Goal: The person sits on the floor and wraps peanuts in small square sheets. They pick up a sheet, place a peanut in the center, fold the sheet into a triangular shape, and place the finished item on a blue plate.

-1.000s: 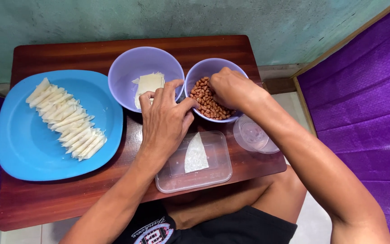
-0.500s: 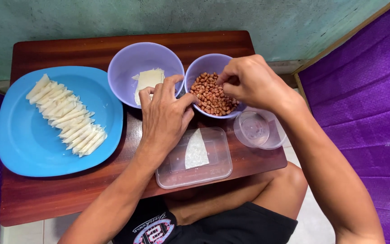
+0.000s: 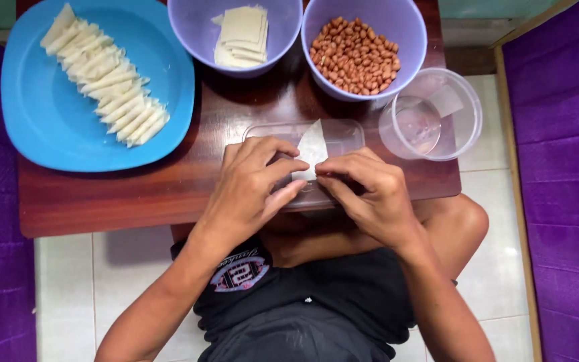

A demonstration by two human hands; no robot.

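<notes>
Dark wooden table (image 3: 169,194), white tiled floor (image 3: 490,268), purple fabric (image 3: 564,167)

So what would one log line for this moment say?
left hand: on pastry sheet | right hand: pinching same sheet | under: clear lid | nearby: peanut bowl, wrapper bowl, blue plate

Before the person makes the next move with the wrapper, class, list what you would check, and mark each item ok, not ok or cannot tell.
1. Both hands on the wrapper: ok. The left hand and right hand pinch its near end.
2. Wrapper over the clear tray: ok.
3. Filling inside the wrapper: cannot tell, fingers cover it.
4. Bowl of peanuts stocked: ok, it stands just beyond the tray.
5. Spare wrappers on hand: ok, a stack lies in the other purple bowl.
6. Room on the blue plate for another roll: ok, the rolls lie in one diagonal row.
</notes>
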